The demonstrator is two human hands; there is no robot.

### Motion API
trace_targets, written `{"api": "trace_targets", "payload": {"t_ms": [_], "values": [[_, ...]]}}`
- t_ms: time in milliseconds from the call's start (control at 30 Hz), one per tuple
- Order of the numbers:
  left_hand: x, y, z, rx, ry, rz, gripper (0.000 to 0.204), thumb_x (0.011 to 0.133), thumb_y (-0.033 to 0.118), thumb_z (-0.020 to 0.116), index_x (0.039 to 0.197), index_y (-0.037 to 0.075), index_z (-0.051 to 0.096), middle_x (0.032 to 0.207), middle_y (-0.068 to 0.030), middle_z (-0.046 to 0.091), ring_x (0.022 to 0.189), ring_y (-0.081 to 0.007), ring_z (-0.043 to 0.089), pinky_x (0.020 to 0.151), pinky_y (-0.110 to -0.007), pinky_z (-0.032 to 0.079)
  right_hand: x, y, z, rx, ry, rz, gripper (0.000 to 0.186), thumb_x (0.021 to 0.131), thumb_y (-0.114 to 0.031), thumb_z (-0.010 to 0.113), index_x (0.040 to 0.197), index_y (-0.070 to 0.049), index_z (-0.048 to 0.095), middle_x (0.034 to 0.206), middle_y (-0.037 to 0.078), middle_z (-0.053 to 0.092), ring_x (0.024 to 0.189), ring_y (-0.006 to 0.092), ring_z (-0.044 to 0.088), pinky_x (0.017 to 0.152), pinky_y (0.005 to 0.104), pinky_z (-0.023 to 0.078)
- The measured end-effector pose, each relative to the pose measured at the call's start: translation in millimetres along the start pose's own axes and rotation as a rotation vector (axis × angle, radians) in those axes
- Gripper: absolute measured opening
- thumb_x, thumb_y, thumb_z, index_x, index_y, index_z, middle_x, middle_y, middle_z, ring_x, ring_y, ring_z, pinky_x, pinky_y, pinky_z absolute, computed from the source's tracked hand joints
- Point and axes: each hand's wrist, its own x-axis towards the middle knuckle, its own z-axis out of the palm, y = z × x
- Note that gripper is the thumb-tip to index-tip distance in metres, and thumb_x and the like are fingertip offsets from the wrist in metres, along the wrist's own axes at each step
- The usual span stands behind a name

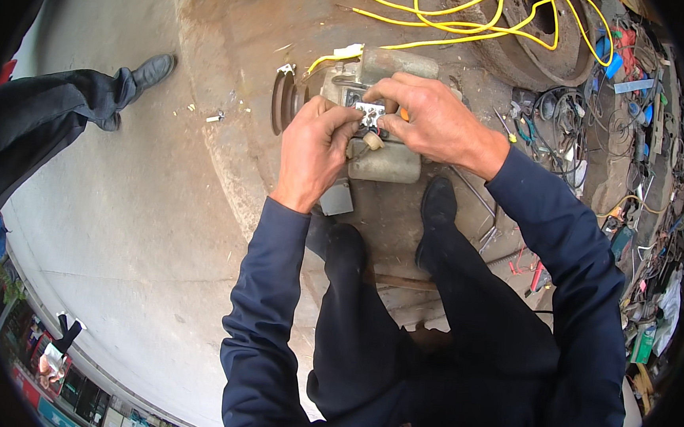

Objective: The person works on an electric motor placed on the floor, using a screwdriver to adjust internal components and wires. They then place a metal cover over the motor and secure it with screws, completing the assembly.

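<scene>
A small white terminal block [369, 112] with metal screws sits between my two hands, above the opened connection box of a grey electric motor [334, 82]. My left hand [313, 150] is closed, with thumb and finger pinching the block's left edge. From the right, my right hand [434, 118] is closed too, its fingertips on the block's other side. A bit of orange [404, 115] shows by its fingers; its kind is hidden. Below the block hangs a beige round piece [373, 140] on wires. Two grey cylinder housings lie on the motor, an upper one [404, 64] and a lower one [385, 163].
A grooved pulley [284, 105] is at the motor's left. Yellow cable [482, 29] loops across the far side, over a rusty wheel rim [521, 36]. Tools and scrap [639, 155] crowd the right. Another person's shoe [154, 71] stands at left.
</scene>
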Motion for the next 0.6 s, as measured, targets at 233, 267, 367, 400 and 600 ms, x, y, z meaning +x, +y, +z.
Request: {"api": "trace_targets", "payload": {"t_ms": [233,267,367,400,600], "values": [[11,0,-4,0.044,-0.069,0.040,0.013,0.090,0.005,0.079,0.103,0.007,0.081,0.086,-0.0107,0.065,0.081,-0.0296,0.066,0.073,-0.040,0.053,2,7,8,0.074,-0.014,0.070,0.015,0.091,-0.011,0.073,0.102,-0.001,0.074,0.094,0.018,0.072,0.092,0.0424,0.070,0.081,0.0500,0.055],[10,-1,-3,0.054,-0.079,0.020,0.012,0.090,0.007,0.079,0.101,0.008,0.081,0.089,-0.0106,0.066,0.083,-0.0300,0.068,0.074,-0.040,0.054,2,8,9,0.100,-0.005,0.100,0.016,0.091,-0.013,0.073,0.101,-0.001,0.075,0.093,0.018,0.073,0.091,0.0419,0.071,0.080,0.0495,0.056],[7,-3,2,-0.160,-0.042,-0.118,0.011,0.090,0.008,0.081,0.101,0.006,0.081,0.090,-0.0104,0.069,0.081,-0.0271,0.070,0.073,-0.038,0.055,1,9,10,0.176,0.006,0.209,0.020,0.092,-0.017,0.072,0.100,0.000,0.076,0.090,0.021,0.075,0.087,0.0404,0.073,0.078,0.0482,0.056],[6,-4,4,-0.243,-0.033,-0.212,0.012,0.090,0.009,0.081,0.102,0.006,0.081,0.090,-0.0106,0.069,0.080,-0.0263,0.070,0.073,-0.037,0.055,1,10,11,0.204,-0.001,0.261,0.022,0.092,-0.019,0.072,0.100,0.001,0.077,0.089,0.022,0.075,0.085,0.0399,0.074,0.078,0.0479,0.056],[1,1,24,-0.301,0.185,-0.313,0.011,0.089,0.010,0.082,0.098,0.004,0.079,0.088,-0.0117,0.070,0.078,-0.0250,0.071,0.072,-0.036,0.056,7,9,14,0.182,-0.049,0.444,0.028,0.094,-0.023,0.073,0.103,0.003,0.077,0.087,0.021,0.076,0.083,0.0293,0.072,0.078,0.0431,0.055]]}}
